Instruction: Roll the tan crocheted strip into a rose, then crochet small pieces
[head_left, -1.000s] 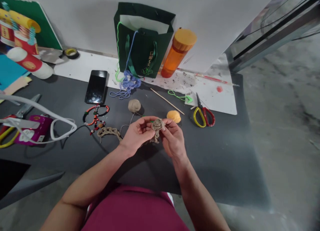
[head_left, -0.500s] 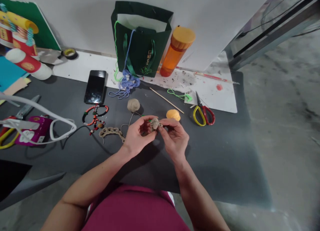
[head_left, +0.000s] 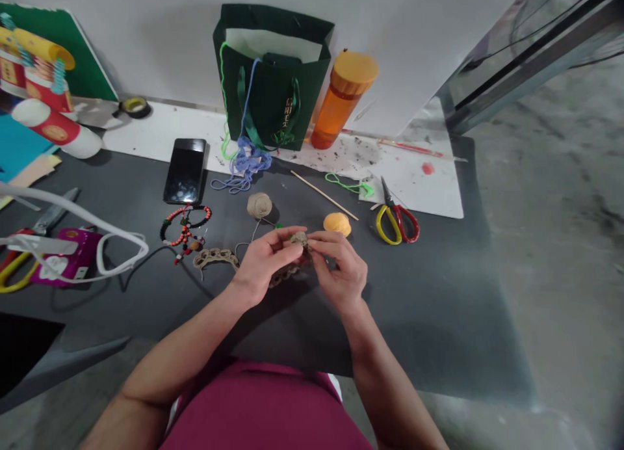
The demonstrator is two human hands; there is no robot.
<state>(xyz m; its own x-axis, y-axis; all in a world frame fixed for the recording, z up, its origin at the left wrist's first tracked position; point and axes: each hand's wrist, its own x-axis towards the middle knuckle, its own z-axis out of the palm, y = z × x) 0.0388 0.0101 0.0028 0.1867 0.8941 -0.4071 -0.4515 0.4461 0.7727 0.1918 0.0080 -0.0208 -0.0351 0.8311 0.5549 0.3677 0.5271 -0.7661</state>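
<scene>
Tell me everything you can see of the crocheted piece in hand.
The beige-brown crocheted piece looks made of textured yarn, bunched into a small lump. The left hand and right hand pinch it in their fingertips over the dark table, partly covering it. Openwork edging shows below; whether it joins the scalloped strip lying farther left is hidden.

We see a white board (head_left: 160, 130) along the desk's (head_left: 429, 320) back edge; green bag (head_left: 270, 102) upright on it, orange bottle (head_left: 341, 108) just beside, toward the right edge. Tape (head_left: 137, 112) at the back edge, further left. We log phone (head_left: 185, 170) flat near the board, bracelets (head_left: 185, 227) just frontward. Scissors (head_left: 390, 207) toward the right edge, tips backward. Stick (head_left: 324, 194) between bag and scissors. Purple box (head_left: 84, 253) well left, with a white cable (head_left: 97, 212).
</scene>
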